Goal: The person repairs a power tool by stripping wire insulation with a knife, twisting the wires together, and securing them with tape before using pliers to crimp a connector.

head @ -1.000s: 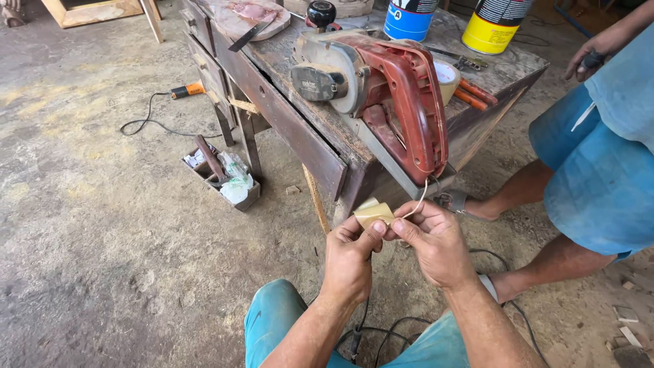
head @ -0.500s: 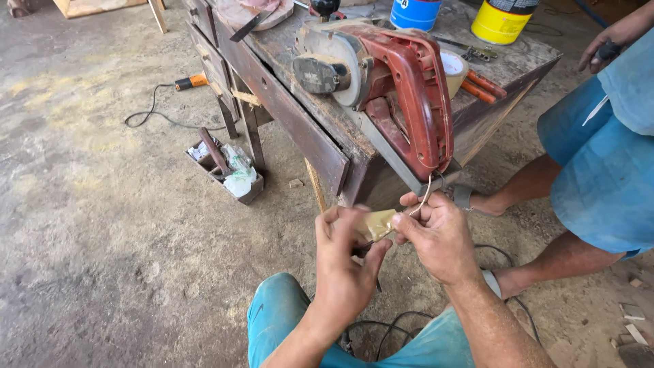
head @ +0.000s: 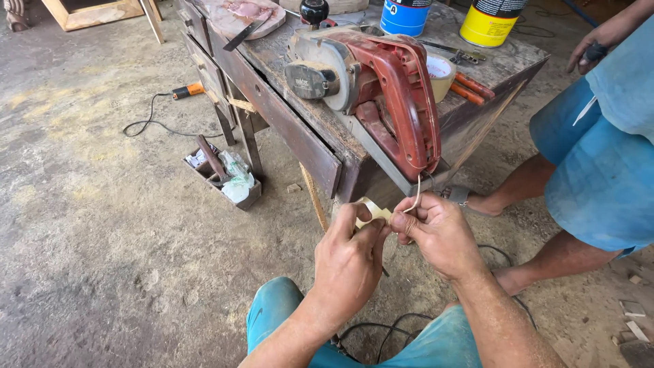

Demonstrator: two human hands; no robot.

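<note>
Below table edge (head: 320, 153), my left hand (head: 351, 262) pinched pale tape strip (head: 371, 212), fingers closed on it; right hand (head: 436, 232) closed on thin cord (head: 415, 197) hanging from red power saw (head: 388, 95). Judged step: wrapping cord. Next wrap needed taut tape. Nearby: tape roll (head: 439, 71), co-worker's leg (head: 538, 184) crowding right.

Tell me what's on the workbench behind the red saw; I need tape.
Behind the saw: a tape roll, orange-handled tool, blue can, yellow can. The saw hides the tape roll's left side.
</note>
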